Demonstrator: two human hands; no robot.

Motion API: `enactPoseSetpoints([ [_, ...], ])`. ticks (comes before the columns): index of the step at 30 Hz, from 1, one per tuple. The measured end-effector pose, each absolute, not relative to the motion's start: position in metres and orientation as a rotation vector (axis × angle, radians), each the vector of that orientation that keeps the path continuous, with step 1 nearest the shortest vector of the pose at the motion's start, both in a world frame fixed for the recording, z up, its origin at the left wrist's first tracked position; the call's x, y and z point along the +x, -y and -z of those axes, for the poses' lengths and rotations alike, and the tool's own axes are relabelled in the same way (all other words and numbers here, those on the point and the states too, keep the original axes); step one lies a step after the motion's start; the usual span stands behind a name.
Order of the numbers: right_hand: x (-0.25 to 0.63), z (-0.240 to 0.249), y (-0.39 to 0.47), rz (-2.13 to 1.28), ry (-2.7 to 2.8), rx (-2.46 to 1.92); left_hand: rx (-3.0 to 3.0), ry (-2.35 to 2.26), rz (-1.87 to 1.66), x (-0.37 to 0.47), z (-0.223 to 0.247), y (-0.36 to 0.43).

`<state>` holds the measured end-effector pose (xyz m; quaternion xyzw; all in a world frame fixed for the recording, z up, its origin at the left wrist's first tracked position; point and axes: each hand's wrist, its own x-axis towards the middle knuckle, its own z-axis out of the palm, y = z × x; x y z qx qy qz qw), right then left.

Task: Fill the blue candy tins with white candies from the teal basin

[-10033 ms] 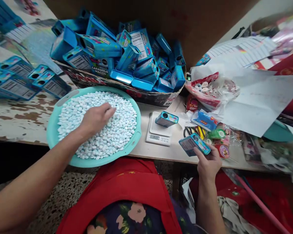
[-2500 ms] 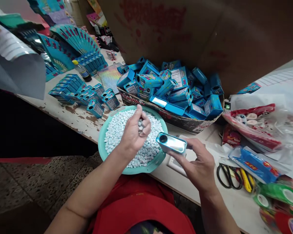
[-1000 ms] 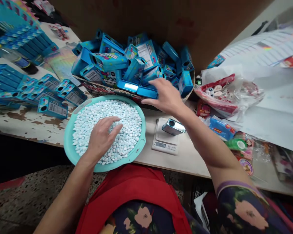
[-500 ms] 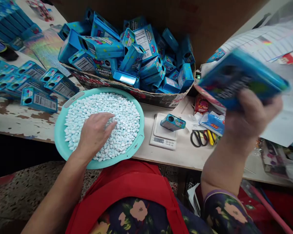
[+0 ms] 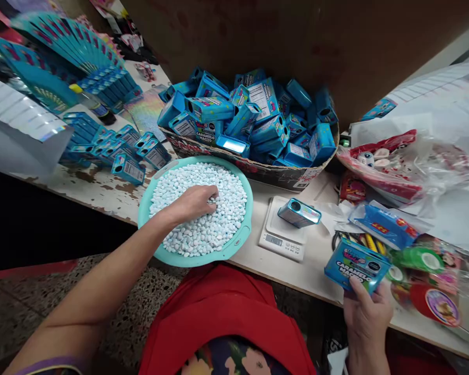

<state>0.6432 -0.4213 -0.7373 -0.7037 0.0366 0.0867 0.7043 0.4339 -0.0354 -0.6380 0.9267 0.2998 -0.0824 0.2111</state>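
Observation:
A teal basin (image 5: pixel 245 229) full of small white and pale blue candies (image 5: pixel 197 232) stands at the table's edge. My left hand (image 5: pixel 197 202) rests on the candies, its fingers curled down among them; what they grip, if anything, is hidden. Near the front edge on the right, my right hand (image 5: pixel 367 307) holds a blue candy box (image 5: pixel 357 264), its printed face turned up. Between the hands, a white digital scale (image 5: pixel 283 242) bears another blue box (image 5: pixel 299 212) with a round hole in its end.
Behind the basin, a cardboard carton (image 5: pixel 273 174) is heaped with blue boxes. More boxes (image 5: pixel 128 169) and a yellow-capped bottle (image 5: pixel 96 105) stand at the left. Candy packets (image 5: pixel 385 224), a red bag (image 5: pixel 391 177) and scissors partly hidden behind my held box lie at the right.
My right hand has lowered the blue box from above the table's right side to its front edge. My left fingers have curled into the candies. The camera view has shifted.

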Motion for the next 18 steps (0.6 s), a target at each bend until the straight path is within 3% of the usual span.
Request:
enactPoseSetpoints([
  [10, 0.632, 0.78, 0.417, 0.201, -0.108, -1.778, 1.163, -0.973, -0.501, 0.396, 0.63, 0.023],
  [18, 0.631, 0.79, 0.411, 0.306, -0.129, -1.734, 1.504, -0.845, -0.093, 0.458, 0.611, 0.037],
])
